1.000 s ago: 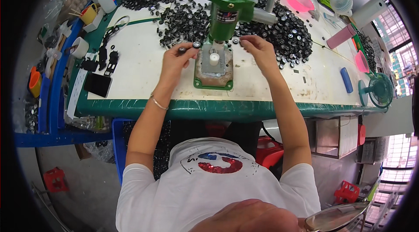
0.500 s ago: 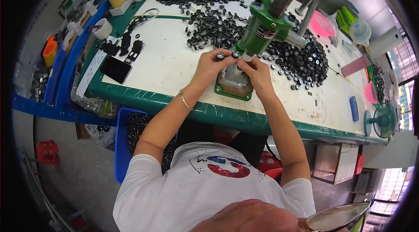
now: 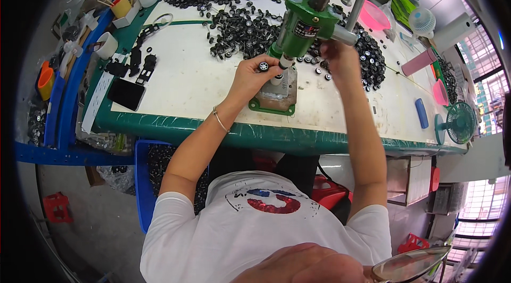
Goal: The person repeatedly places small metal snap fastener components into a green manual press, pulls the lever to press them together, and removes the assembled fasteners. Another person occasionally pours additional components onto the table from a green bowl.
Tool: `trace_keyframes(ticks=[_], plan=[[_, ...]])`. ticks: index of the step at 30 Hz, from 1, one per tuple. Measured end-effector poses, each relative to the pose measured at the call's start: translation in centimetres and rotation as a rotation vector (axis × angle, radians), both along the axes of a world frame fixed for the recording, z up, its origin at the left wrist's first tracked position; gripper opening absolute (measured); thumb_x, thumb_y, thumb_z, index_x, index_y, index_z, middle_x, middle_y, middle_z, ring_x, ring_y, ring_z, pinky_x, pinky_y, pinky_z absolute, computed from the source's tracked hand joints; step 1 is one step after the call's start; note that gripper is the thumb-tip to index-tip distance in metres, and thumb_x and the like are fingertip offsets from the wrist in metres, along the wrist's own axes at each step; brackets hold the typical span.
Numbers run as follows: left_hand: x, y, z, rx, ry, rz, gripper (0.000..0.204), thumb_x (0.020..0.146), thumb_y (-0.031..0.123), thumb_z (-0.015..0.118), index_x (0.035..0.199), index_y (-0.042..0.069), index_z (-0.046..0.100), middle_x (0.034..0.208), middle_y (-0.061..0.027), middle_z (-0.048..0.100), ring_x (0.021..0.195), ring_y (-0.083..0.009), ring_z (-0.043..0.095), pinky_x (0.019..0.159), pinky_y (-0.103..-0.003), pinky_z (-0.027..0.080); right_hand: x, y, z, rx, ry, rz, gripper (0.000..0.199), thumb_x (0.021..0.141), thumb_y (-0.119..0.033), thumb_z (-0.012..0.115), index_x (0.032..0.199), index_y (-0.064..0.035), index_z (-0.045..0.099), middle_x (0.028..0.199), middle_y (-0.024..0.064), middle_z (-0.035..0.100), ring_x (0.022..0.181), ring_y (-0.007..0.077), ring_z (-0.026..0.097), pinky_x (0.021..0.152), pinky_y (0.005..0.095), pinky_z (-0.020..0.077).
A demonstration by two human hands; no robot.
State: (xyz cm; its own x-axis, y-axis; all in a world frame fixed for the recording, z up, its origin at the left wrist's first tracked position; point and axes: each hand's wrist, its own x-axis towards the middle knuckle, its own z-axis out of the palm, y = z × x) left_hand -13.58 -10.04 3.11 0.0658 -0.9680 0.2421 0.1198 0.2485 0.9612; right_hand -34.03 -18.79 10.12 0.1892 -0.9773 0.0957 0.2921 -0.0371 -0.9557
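White tabletop (image 3: 186,78) with green edging, seemingly beside barred windows (image 3: 479,214).

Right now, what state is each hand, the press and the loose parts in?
Left hand: pinching a small black wheel beside the press tip.
Right hand: raised, gripping the press handle.
Green press: upright on its base.
Wheels: loose piles on the table.
Phone: flat, screen dark.

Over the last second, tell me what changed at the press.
The right hand left the base and rose to the lever of the green press. The left hand stayed by the base, now holding a small black wheel beside the ram. The wheel piles stayed put.
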Motion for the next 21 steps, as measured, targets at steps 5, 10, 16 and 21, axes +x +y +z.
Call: trace_keyframes(ticks=[5,10,16,21], plan=[[-0.8,-0.2,-0.4,0.016,0.138,-0.051,0.011,0.081,0.005,0.070,0.092,0.002,0.068,0.087,0.0009,0.063,0.075,-0.0051,0.058,0.068,-0.019,0.047,0.5,-1.8,10.1,-0.255,-0.181,0.046,0.031,0.096,-0.029,0.049,0.105,-0.0020,0.061,0.096,0.0052,0.061,0.084,0.0144,0.054,0.080,0.0297,0.0432],[-0.6,-0.7,-0.2,0.006,0.098,-0.075,0.011,0.081,0.004,0.070,0.092,0.003,0.068,0.085,0.0009,0.063,0.077,-0.0055,0.061,0.067,-0.019,0.050,4.6,-1.5,19.5,-0.125,-0.064,-0.114,0.029,0.092,-0.033,0.061,0.092,-0.0042,0.060,0.060,-0.0048,0.047,0.044,0.0040,0.041,0.037,0.0181,0.0284],[0.0,-0.7,0.5,-0.027,0.052,-0.078,0.010,0.080,0.003,0.071,0.090,0.003,0.068,0.083,0.0001,0.064,0.077,-0.0060,0.060,0.068,-0.020,0.049,3.9,-5.9,16.9,-0.359,-0.104,-0.162,0.022,0.091,-0.029,0.062,0.079,-0.0124,0.055,0.055,-0.0105,0.038,0.038,0.0015,0.032,0.033,0.0176,0.0196],[0.2,-0.3,1.2,-0.026,-0.021,-0.051,0.007,0.079,0.005,0.071,0.086,0.003,0.070,0.081,0.0012,0.067,0.073,-0.0044,0.059,0.066,-0.021,0.048,3.5,-4.5,16.6,-0.464,-0.182,-0.060,0.022,0.092,-0.028,0.060,0.080,-0.0128,0.051,0.055,-0.0110,0.034,0.039,0.0000,0.028,0.033,0.0172,0.0176]])
